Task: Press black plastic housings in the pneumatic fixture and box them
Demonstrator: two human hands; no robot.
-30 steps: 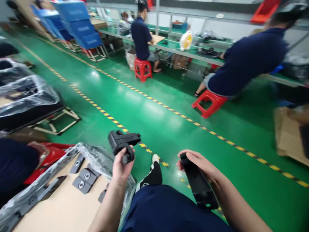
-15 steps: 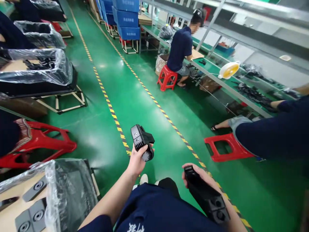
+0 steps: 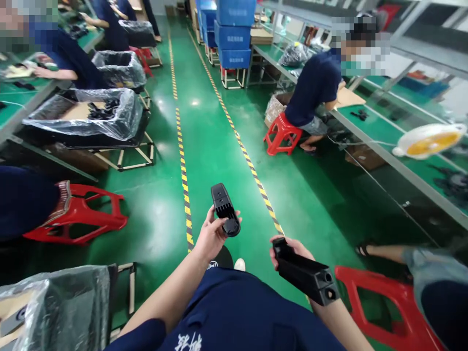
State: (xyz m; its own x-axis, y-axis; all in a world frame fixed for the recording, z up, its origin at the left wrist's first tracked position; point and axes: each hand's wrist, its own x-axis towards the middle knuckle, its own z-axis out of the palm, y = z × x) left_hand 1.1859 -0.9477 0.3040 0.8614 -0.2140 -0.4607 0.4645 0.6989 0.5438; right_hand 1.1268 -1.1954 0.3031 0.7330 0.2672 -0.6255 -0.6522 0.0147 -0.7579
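My left hand [image 3: 212,234] is closed round the lower end of a black plastic part [image 3: 224,208], which stands up out of the fist over the green floor. My right hand [image 3: 288,251] grips a longer black plastic housing [image 3: 305,273] that lies along my forearm, its end with two round holes pointing back towards me. The two parts are apart, about a hand's width between them. My dark blue lap and one white shoe show below them.
A plastic-lined bin [image 3: 54,307] stands at my lower left and another bin of black parts [image 3: 87,117] farther back. Red stools [image 3: 78,214] [image 3: 387,302] flank me. A seated person [image 3: 314,92] works at the green bench [image 3: 383,146] on the right. Blue crates [image 3: 234,29] are stacked beyond.
My view has swung left, down the aisle. My left hand has turned its part more upright, and my right hand has rotated the long housing so its holed end faces me.
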